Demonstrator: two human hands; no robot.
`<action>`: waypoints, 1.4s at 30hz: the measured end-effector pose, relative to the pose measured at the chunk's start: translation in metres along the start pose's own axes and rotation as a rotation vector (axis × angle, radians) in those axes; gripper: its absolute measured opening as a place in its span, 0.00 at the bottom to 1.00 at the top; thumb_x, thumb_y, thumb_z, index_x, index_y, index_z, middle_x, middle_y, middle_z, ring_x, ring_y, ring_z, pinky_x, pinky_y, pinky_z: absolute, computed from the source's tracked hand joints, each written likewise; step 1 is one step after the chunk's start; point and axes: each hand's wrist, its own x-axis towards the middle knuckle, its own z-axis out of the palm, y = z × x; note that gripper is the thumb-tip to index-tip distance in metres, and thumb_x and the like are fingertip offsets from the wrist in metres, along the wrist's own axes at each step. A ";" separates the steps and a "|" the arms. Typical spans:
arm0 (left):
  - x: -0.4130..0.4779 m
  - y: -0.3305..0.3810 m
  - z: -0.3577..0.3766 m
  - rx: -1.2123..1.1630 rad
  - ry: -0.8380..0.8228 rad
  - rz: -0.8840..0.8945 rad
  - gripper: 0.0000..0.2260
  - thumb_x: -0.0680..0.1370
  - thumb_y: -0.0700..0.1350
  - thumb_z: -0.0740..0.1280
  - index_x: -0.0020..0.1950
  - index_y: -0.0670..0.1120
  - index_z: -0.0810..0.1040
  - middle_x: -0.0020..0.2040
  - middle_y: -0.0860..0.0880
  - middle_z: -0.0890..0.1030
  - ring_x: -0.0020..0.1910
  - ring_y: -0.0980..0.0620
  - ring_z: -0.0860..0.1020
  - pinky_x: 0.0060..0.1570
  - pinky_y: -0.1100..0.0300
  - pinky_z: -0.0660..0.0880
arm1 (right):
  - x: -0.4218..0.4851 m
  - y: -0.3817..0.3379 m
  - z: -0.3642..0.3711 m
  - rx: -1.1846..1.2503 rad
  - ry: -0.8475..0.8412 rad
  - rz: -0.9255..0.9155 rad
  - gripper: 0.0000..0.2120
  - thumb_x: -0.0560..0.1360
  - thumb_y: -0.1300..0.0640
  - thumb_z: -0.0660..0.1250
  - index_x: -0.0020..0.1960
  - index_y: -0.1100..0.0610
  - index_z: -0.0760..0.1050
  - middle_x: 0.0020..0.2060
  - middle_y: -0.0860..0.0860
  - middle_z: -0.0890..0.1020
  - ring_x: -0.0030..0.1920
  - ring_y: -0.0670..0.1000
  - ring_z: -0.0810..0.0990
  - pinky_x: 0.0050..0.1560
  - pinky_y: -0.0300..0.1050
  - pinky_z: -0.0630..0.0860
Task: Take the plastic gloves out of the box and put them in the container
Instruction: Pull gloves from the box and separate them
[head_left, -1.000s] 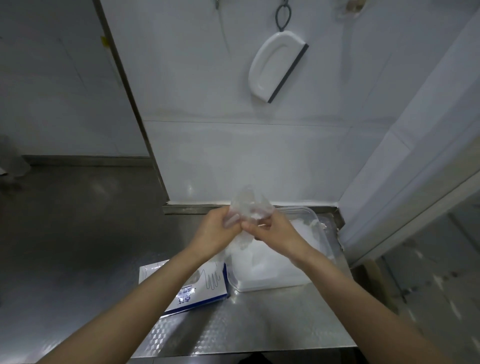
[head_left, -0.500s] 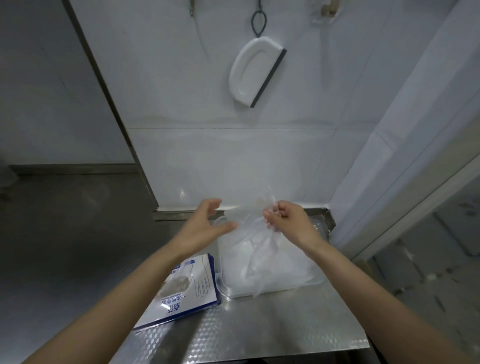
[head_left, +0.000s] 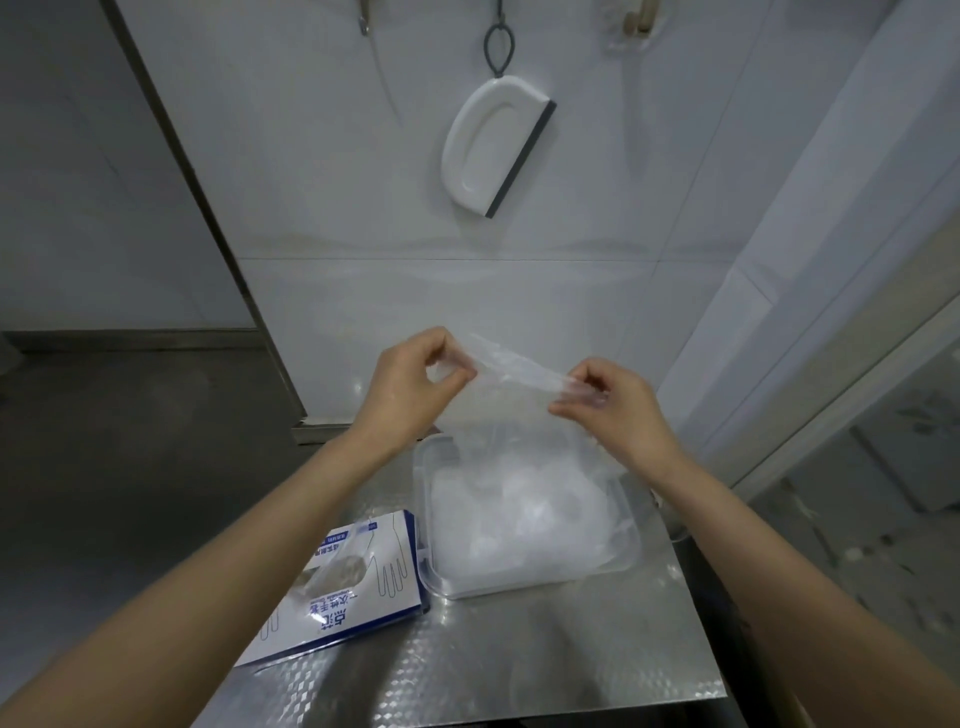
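Note:
A thin clear plastic glove (head_left: 511, 366) is stretched in the air between my two hands, above the container. My left hand (head_left: 410, 384) pinches its left end and my right hand (head_left: 613, 400) pinches its right end. Below them a clear plastic container (head_left: 626, 564) stands on the steel counter, with a heap of crumpled clear gloves (head_left: 524, 512) inside. A white and blue glove box (head_left: 353, 577) lies flat on the counter to the container's left, partly under my left forearm.
The steel counter (head_left: 519, 660) ends close behind the container at a white tiled wall. A white squeegee (head_left: 493, 145) hangs on that wall. A darker steel surface (head_left: 130, 467) lies lower to the left. The counter's right edge drops to the floor.
Both hands were together bunching the glove over the container a second ago. They have since moved apart and pulled the glove out flat between them.

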 end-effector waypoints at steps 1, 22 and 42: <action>-0.002 0.004 -0.002 -0.046 0.046 0.062 0.05 0.73 0.36 0.71 0.40 0.44 0.77 0.39 0.57 0.78 0.41 0.61 0.76 0.46 0.71 0.70 | -0.002 -0.003 -0.003 -0.011 0.062 -0.097 0.15 0.67 0.66 0.75 0.33 0.53 0.71 0.31 0.45 0.74 0.32 0.39 0.72 0.35 0.29 0.67; -0.063 -0.047 0.061 0.602 -0.418 0.133 0.13 0.74 0.30 0.60 0.52 0.44 0.77 0.54 0.47 0.75 0.56 0.48 0.72 0.49 0.62 0.62 | -0.048 0.081 0.049 -0.286 -0.407 0.042 0.08 0.77 0.54 0.66 0.54 0.53 0.79 0.50 0.46 0.81 0.48 0.43 0.77 0.53 0.41 0.75; -0.077 -0.094 0.127 1.095 -1.043 -0.158 0.33 0.78 0.44 0.66 0.77 0.47 0.51 0.77 0.42 0.50 0.74 0.37 0.55 0.72 0.46 0.57 | -0.026 0.134 0.083 -0.879 -0.806 0.095 0.26 0.75 0.55 0.66 0.71 0.51 0.64 0.69 0.51 0.66 0.70 0.52 0.63 0.69 0.46 0.63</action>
